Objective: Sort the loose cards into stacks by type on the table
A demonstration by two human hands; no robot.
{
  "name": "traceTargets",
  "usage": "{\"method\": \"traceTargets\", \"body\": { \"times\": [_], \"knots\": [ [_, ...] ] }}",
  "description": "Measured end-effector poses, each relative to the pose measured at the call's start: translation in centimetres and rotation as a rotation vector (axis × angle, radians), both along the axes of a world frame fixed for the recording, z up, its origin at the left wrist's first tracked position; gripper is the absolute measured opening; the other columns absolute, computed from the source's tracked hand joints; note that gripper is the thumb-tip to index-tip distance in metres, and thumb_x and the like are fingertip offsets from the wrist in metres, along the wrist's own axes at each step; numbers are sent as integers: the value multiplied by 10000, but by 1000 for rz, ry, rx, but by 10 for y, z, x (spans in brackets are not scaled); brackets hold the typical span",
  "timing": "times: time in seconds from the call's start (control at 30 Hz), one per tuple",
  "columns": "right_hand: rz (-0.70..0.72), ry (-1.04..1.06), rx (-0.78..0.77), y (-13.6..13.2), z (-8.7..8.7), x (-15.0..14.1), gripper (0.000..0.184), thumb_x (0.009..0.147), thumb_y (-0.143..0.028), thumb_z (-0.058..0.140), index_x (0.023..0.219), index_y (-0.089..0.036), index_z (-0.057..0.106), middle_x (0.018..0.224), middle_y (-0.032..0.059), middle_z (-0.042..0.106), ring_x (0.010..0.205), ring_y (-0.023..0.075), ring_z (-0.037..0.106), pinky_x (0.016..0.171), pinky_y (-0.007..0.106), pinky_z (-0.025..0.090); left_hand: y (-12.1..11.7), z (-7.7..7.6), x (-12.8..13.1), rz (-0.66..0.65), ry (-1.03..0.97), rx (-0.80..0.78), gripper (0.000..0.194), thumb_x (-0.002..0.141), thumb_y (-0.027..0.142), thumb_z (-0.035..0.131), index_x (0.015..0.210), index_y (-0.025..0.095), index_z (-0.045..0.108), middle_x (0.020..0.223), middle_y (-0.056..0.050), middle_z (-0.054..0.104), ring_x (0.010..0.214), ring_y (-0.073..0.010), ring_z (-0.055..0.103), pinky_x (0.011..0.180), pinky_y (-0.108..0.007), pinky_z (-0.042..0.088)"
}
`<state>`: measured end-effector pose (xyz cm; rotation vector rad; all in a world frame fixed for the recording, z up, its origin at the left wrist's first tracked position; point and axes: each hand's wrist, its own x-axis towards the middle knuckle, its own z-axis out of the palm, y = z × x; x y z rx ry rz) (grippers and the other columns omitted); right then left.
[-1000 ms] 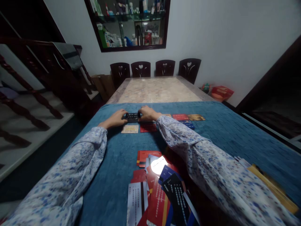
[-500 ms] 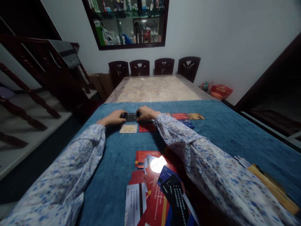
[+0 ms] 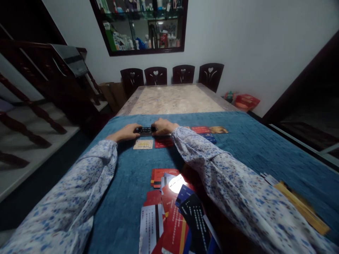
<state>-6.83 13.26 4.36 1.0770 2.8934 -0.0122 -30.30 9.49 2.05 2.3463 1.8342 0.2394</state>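
A black card (image 3: 145,131) with pale print lies between my hands on the blue cloth (image 3: 119,183). My left hand (image 3: 126,132) grips its left edge, fingers closed. On its right edge, the fingers of my right hand (image 3: 162,127) are closed too. Just in front of it lie a cream card (image 3: 143,144) and a red card (image 3: 163,142). Right of my right wrist sit another red card (image 3: 200,130), a gold-brown card (image 3: 218,129) and a blue card (image 3: 209,137). Nearer me spreads a loose pile of cards (image 3: 173,218), partly under my right sleeve.
A yellow object (image 3: 302,206), partly hidden, lies right of my right forearm beside some pale cards (image 3: 268,179). Beyond the cloth, the stone tabletop (image 3: 174,98) runs back to several dark chairs (image 3: 182,74). A stair railing (image 3: 29,102) stands on the left.
The whole view has shifted slightly left. Both hands keep their hold on the black card, which stays at about the same place on the cloth.
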Motion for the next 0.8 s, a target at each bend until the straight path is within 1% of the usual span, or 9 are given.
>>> {"method": "traceTargets", "body": {
  "times": [0.1,0.27,0.37,0.5,0.63,0.8],
  "knots": [
    [-5,0,-5,0,0,-1,432,925,-419,669,1298,-207,725,1275,146,743,1176,284,681,854,312,517,-1,0,0,-8,9,0,608,724,347,602,1299,168,686,1315,-123,718,1136,-312,680,1065,-417,519],
    [-2,-12,-19,1,0,-3,430,923,-400,675,1311,-219,713,1286,133,739,1161,269,695,843,299,521,-1,-1,0,-16,4,6,584,726,338,602,1280,179,696,1295,-118,728,1126,-313,688,1049,-427,532],
    [-4,-18,-26,1,0,-3,432,934,-403,664,1324,-221,700,1310,135,727,1186,275,682,865,310,524,-2,-1,0,-15,2,10,570,723,336,610,1269,196,697,1283,-109,733,1124,-311,688,1045,-425,532],
    [-5,-10,-8,1,0,-2,472,922,-429,683,1340,-209,679,1341,150,706,1268,306,630,915,345,523,-3,0,1,-3,9,14,574,724,325,609,1271,169,681,1321,-134,707,1181,-330,660,1068,-439,514],
    [-5,17,26,2,0,1,502,908,-432,702,1352,-202,656,1398,162,666,1321,336,574,951,389,509,-7,3,1,-21,23,64,540,741,324,614,1245,145,689,1279,-141,703,1179,-340,632,1073,-456,501],
    [-8,74,52,1,5,8,520,901,-378,722,1393,-237,632,1404,139,659,1322,318,567,974,391,492,-16,5,2,-42,-17,153,451,800,347,600,1186,147,722,1241,-143,692,1168,-321,608,1107,-450,475]
  ]
}}
